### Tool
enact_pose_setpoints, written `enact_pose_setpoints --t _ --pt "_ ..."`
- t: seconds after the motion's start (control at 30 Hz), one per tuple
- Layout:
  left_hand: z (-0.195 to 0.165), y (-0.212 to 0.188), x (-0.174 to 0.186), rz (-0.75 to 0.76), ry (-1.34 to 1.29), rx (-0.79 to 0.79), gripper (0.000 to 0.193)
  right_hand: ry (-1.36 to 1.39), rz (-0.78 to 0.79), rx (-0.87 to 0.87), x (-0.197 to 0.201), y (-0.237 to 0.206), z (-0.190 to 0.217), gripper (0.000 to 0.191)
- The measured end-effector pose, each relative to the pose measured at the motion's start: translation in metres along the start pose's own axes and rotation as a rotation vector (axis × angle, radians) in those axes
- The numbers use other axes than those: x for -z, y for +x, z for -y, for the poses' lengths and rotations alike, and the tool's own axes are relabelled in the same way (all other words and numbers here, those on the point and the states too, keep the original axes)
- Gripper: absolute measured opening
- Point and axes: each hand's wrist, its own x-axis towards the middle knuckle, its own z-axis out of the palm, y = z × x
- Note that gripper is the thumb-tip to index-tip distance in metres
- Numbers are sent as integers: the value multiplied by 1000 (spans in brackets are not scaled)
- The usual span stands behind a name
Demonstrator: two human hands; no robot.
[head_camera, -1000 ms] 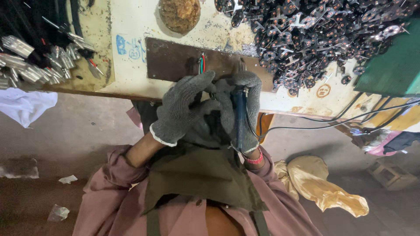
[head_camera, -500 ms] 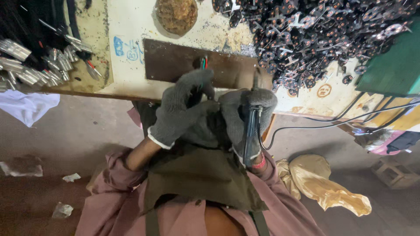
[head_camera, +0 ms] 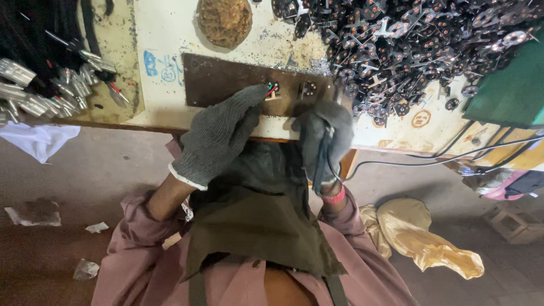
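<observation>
Both my hands wear grey knit gloves. My left hand [head_camera: 220, 133] reaches over the bench edge, its fingertips pinching a small part with red and green wires [head_camera: 272, 90] on a dark brown metal plate [head_camera: 221, 82]. My right hand [head_camera: 324, 139] is closed around a dark corded tool [head_camera: 322, 161], its handle hanging down toward my wrist and its tip hidden behind the glove near the plate. A second small part [head_camera: 309, 88] sits on the plate just right of the first.
A big heap of small dark wired parts [head_camera: 408, 45] covers the bench's right side. Silver cylindrical pieces with black cables [head_camera: 51, 85] lie at left. A round brown pad [head_camera: 225, 20] sits at top. Cables [head_camera: 453, 156] trail right; a yellow bag [head_camera: 430, 243] lies on the floor.
My hands have separated: the left moved up onto the plate to the wired part, the right shifted right and forward with the tool, whose tip is now hidden.
</observation>
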Motion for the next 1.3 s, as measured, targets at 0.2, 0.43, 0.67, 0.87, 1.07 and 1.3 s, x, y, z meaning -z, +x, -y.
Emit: enact_pose_setpoints --t 0.2,0.43,0.67,0.87,1.07,1.3 --pt "-4 1 -2 39 102 40 40 -355 138 308 -17 23 9 19" --pt "-2 -30 8 -126 568 90 37 103 32 55 -10 29 33 25" --pt "-7 -39 19 -40 126 212 21 324 -19 -224 -16 28 38 32" --pt "-19 -20 28 89 -88 183 17 476 278 -326 6 28 54 39" --pt "-29 -35 29 138 -98 177 25 453 235 -321 4 20 45 50" --pt "-43 -42 21 320 -159 107 25 427 95 -252 -9 15 46 49"
